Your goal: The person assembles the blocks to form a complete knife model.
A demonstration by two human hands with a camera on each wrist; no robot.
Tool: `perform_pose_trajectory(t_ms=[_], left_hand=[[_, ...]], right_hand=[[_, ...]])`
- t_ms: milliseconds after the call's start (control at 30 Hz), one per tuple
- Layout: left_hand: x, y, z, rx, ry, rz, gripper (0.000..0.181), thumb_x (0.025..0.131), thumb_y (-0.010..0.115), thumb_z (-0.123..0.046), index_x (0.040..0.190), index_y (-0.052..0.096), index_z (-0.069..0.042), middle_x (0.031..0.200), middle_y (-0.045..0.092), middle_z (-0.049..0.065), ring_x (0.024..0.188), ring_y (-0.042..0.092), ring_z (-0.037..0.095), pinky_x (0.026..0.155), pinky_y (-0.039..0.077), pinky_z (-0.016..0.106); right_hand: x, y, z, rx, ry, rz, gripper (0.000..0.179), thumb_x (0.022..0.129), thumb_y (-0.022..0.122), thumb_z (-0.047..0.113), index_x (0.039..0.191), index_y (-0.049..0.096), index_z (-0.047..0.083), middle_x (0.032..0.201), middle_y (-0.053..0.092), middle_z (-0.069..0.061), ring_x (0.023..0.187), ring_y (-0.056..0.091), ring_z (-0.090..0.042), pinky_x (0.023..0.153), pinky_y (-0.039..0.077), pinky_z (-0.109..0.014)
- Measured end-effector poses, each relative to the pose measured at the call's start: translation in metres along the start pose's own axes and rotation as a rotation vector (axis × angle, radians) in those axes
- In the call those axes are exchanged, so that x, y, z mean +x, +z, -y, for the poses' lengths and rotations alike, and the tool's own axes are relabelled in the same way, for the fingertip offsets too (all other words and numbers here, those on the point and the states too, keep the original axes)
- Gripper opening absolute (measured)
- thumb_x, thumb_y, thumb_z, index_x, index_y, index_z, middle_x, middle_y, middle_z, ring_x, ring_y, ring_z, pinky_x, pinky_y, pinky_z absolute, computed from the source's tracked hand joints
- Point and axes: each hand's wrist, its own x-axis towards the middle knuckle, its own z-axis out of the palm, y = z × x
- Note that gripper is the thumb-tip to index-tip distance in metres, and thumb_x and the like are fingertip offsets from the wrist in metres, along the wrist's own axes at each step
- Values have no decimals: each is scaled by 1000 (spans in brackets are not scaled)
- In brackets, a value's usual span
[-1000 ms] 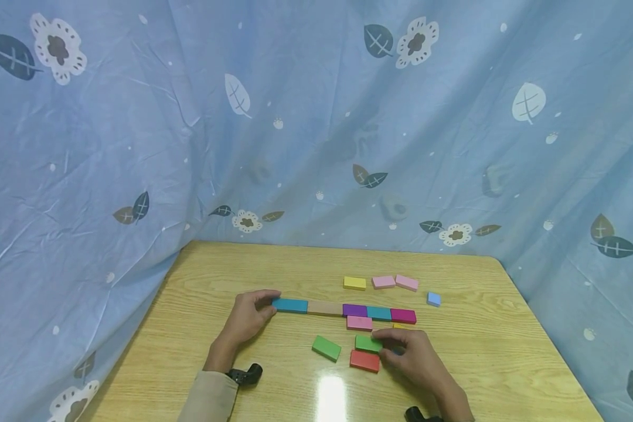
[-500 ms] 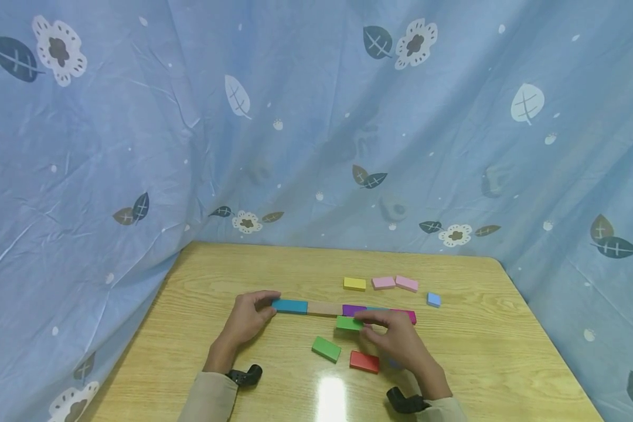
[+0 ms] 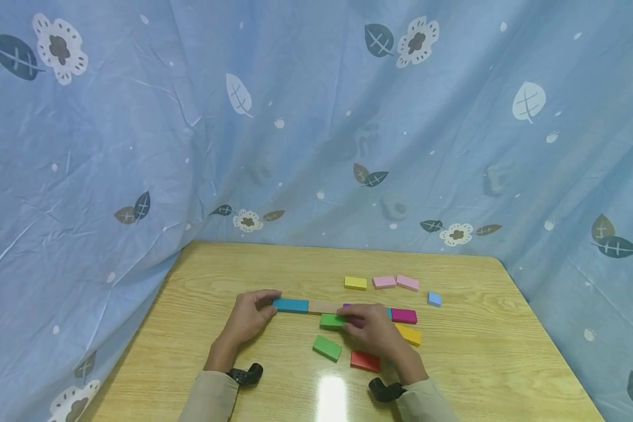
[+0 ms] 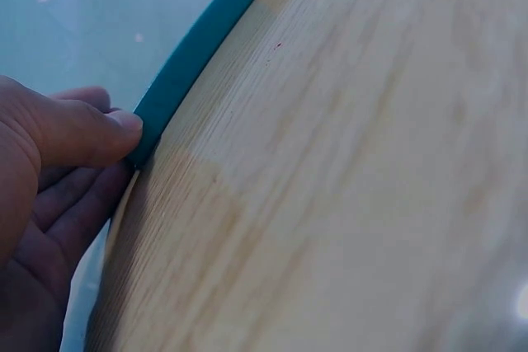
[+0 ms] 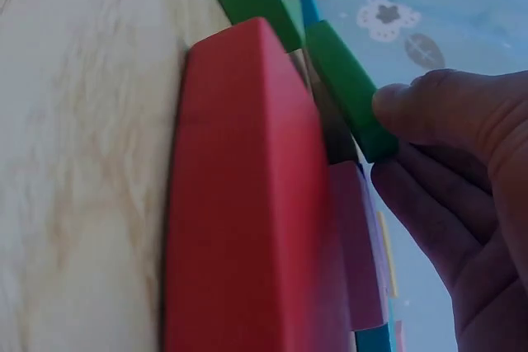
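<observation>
My left hand (image 3: 250, 316) pinches the left end of a blue block (image 3: 291, 306), the first in a row of blocks laid end to end on the table. In the left wrist view, thumb and fingers hold that block's end (image 4: 177, 80). To its right come a plain wooden block (image 3: 324, 307), a purple one and a teal one mostly covered by my right hand (image 3: 371, 328), and a magenta block (image 3: 404, 316). Thumb and fingers of the right hand pinch a green block (image 3: 332, 321) close along the row's near side. Under that hand, a pink block (image 5: 359, 245) shows in the right wrist view.
Nearer me lie another green block (image 3: 327, 348) and a red block (image 3: 365, 361). An orange block (image 3: 408, 334) sits right of the right hand. Behind the row are a yellow block (image 3: 355, 283), two pale pink blocks (image 3: 384, 282) and a small blue block (image 3: 435, 299).
My right hand has carried the green block from beside the red one leftward and away from me, up to the row's near side. The left hand has stayed at the blue block's end.
</observation>
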Motion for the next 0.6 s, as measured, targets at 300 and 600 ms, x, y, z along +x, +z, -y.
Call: perform_pose_trajectory(t_ms=[300, 600], left_hand=[[1, 0, 1, 11, 17, -3, 40, 96, 80, 3, 133, 79, -11, 134, 78, 5, 129, 73, 28, 111, 59, 49], [0, -1, 1, -5, 6, 5, 40, 96, 79, 3, 134, 78, -10, 135, 78, 6, 130, 73, 29, 112, 59, 49]], right_hand=[[2, 4, -1, -122, -34, -37, 28, 92, 84, 2, 119, 84, 12, 119, 83, -6, 113, 79, -23, 96, 68, -44], [1, 10, -1, -138, -18, -50, 31, 90, 86, -1, 118, 84, 12, 117, 83, -2, 103, 77, -18, 93, 68, -41]])
